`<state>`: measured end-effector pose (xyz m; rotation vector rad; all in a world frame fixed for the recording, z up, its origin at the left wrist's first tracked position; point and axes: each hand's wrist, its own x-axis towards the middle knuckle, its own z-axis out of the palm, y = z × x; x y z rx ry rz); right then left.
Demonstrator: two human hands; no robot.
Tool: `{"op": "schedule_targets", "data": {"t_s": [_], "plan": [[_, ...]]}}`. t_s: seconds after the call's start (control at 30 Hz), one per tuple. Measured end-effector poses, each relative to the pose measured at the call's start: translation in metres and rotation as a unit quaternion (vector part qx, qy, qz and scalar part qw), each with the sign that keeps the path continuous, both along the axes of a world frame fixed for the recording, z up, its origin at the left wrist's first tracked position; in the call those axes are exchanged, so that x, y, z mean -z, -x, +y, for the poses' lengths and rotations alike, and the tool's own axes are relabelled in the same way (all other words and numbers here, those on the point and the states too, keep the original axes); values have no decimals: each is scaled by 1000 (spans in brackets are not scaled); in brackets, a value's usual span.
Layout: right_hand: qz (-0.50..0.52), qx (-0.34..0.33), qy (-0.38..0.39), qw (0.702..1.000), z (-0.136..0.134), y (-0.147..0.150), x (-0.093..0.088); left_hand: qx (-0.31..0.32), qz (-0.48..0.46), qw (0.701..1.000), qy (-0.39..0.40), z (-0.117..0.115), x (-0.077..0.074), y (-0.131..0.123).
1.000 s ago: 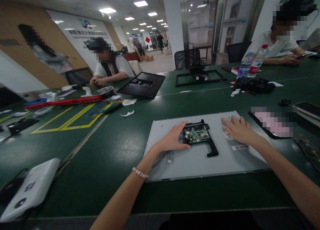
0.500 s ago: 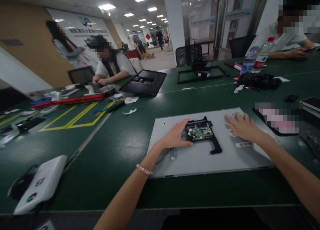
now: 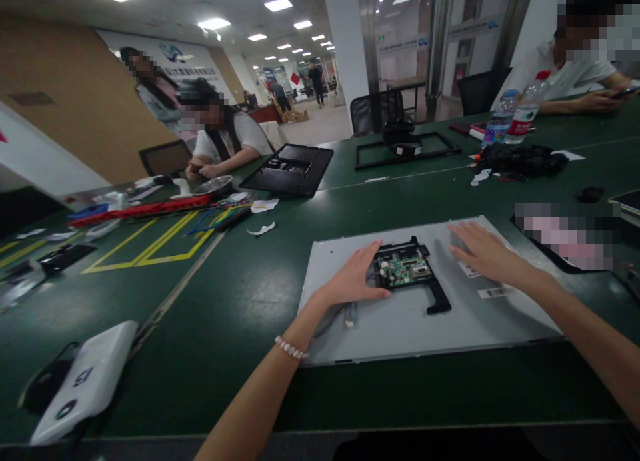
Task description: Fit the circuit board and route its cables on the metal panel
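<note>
A light grey flat panel (image 3: 395,334) lies on the green table in front of me. On its middle sits a black plastic bracket (image 3: 438,301) around a green circuit board (image 3: 403,271). My left hand (image 3: 354,274), a beaded bracelet at its wrist, is at the bracket's left side, thumb and fingers apart; whether it presses on the bracket I cannot tell. A short cable (image 3: 349,314) lies below that palm. Over the panel's right part is my right hand (image 3: 483,253), its fingers stretched out and holding nothing. Close under it are white labels (image 3: 495,292).
A black back cover (image 3: 290,171) and a black frame (image 3: 367,155) lie farther back. Two bottles (image 3: 523,114) stand at the right rear, near black wrapping (image 3: 520,162). A white device (image 3: 87,381) is at the near left. Several people are around the room.
My right hand's fingers have come closer together and straightened over the panel. My left hand stays beside the bracket. The view has shifted slightly.
</note>
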<state>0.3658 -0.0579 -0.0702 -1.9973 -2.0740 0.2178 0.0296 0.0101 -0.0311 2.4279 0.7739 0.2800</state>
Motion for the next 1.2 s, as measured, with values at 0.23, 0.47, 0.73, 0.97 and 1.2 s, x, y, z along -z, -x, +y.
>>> {"op": "schedule_targets", "data": {"t_s": [0.23,0.47,0.73,0.97,1.2], "plan": [[120,-233,-16,965,9,40,-22,2,4,1000,-20,1,3,-2],[156,-252,-27,955,19,47,-6,-2,3,1000,-21,1,4,-1],[114,-249,-48,961,18,48,5,-10,-6,1000,-10,-2,1,1],[136,-259,-72,953,17,50,7,-7,0,1000,-15,-3,2,4],[158,-260,-75,950,16,48,8,-14,2,1000,1,-5,2,3]]}}
